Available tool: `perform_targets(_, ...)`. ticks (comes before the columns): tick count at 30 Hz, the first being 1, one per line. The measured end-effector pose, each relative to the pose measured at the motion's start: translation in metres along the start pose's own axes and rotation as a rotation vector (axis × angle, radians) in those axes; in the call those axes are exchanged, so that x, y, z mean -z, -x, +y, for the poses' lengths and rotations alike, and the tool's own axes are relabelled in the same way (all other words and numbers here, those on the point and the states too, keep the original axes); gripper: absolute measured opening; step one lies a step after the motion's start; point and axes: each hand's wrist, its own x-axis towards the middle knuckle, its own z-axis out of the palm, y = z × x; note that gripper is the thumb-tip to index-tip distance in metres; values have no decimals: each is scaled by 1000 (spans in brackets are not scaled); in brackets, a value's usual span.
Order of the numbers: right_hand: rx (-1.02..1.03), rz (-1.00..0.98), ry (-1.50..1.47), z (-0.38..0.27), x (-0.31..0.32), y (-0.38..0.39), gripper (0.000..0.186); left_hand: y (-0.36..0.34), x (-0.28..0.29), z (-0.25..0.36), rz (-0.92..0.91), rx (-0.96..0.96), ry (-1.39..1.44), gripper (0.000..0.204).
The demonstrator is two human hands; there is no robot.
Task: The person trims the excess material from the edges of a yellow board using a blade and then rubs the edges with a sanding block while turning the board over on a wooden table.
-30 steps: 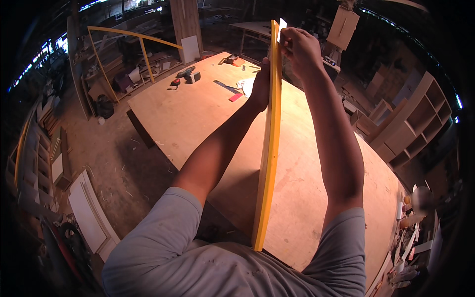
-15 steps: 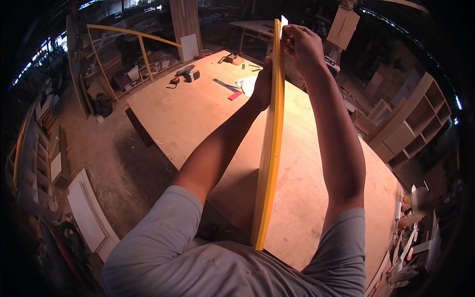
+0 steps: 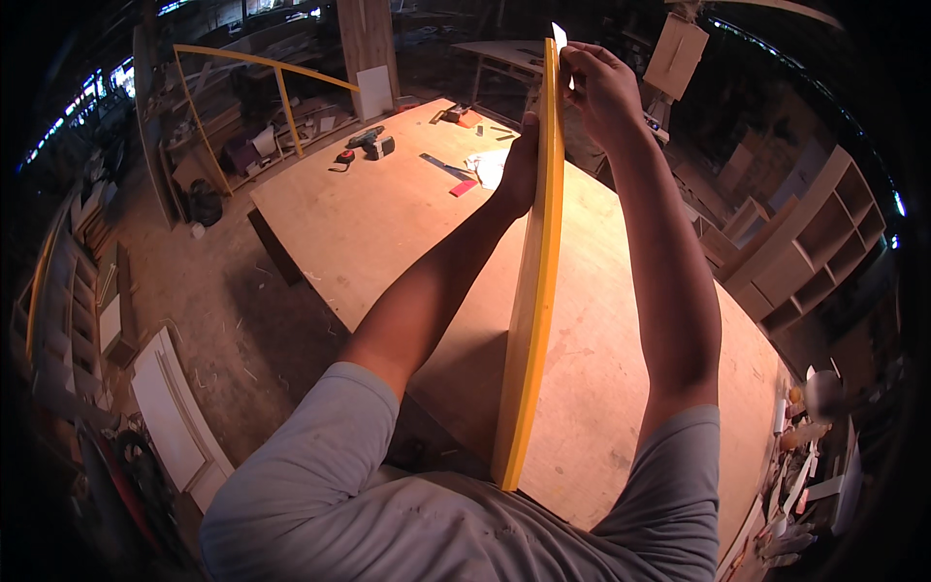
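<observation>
A long wooden board (image 3: 533,320) with a yellow edge runs away from my body over a large plywood table (image 3: 630,291). My left hand (image 3: 520,165) grips its left side near the far end. Close to that end, my right hand (image 3: 601,92) pinches a small flat white piece (image 3: 558,37) against the board's right side. Its fingertips are partly tucked behind the white piece.
On the tabletop lie a drill (image 3: 373,144), a tape measure (image 3: 346,158), a metal square (image 3: 441,165) with red end and white sheets (image 3: 490,167). A yellow frame (image 3: 262,60) stands back left, wooden cabinetry (image 3: 815,242) right, white panels (image 3: 170,407) lower left.
The board's far end has shifted slightly right. My right hand and the white piece have moved a little right and upward; my left hand keeps its grip.
</observation>
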Motion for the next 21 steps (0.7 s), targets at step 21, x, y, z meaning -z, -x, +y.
perform_targets(21, 97, -246, 135, -2, 17, -18, 22, -1, 7, 0, -34, 9, 86, 38)
